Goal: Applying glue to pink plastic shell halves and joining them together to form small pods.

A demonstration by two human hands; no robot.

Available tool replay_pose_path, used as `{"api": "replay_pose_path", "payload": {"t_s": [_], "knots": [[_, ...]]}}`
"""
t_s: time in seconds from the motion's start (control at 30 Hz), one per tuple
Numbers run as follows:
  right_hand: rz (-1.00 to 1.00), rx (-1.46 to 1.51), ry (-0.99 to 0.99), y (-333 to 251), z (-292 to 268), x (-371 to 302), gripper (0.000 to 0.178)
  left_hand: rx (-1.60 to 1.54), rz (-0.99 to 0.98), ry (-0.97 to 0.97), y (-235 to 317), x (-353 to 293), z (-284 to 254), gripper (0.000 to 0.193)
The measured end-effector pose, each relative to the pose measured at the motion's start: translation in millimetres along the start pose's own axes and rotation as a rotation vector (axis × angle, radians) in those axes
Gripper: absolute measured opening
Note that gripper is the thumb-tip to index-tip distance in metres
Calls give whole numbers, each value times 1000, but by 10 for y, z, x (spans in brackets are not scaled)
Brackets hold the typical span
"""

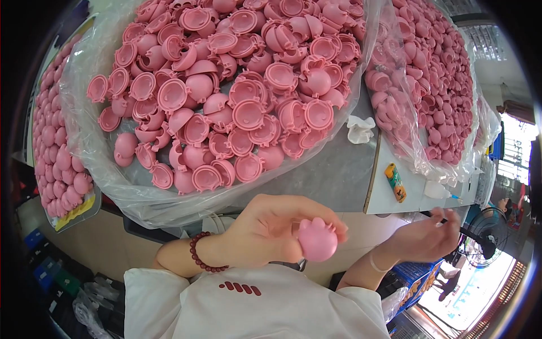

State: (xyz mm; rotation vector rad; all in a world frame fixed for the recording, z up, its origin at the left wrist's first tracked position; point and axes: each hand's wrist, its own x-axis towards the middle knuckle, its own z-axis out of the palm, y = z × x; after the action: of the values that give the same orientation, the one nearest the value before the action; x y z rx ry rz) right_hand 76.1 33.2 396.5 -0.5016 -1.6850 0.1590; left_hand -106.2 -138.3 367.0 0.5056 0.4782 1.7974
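Observation:
My left hand point(276, 231), with a dark red bead bracelet at its wrist, is closed round a pink plastic ball point(318, 239). The ball has small rounded bumps along its top and is held in front of my white shirt. Off to the right, my right hand point(424, 236) is raised beside the table edge, its fingers loosely bent and apart, and no object shows in it. Beyond my hands, a heap of pink half-shells point(248, 113), many with their hollow side up, lies on a clear plastic sheet point(144, 206).
A second bag of pink shells point(435, 73) lies at the right, and a tray of pink balls point(59, 164) at the far left. Near the right table edge are an orange-and-green utility knife point(395, 183) and a crumpled white piece point(360, 130). A black fan point(485, 237) stands further right.

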Motion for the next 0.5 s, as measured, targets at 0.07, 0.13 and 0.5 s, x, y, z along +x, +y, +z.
{"api": "replay_pose_path", "payload": {"t_s": [0.07, 0.13, 0.5], "knots": [[113, -266, 177, 437, -234, 66, 33, -107, -123, -110, 40, 10, -80, 38], [331, -334, 156, 769, -398, 51, 36, -217, -209, -129, 67, 17, -77, 39], [513, -588, -242, 1040, -636, 162, 42, -406, -379, -67, 160, -16, -60, 55]]}}
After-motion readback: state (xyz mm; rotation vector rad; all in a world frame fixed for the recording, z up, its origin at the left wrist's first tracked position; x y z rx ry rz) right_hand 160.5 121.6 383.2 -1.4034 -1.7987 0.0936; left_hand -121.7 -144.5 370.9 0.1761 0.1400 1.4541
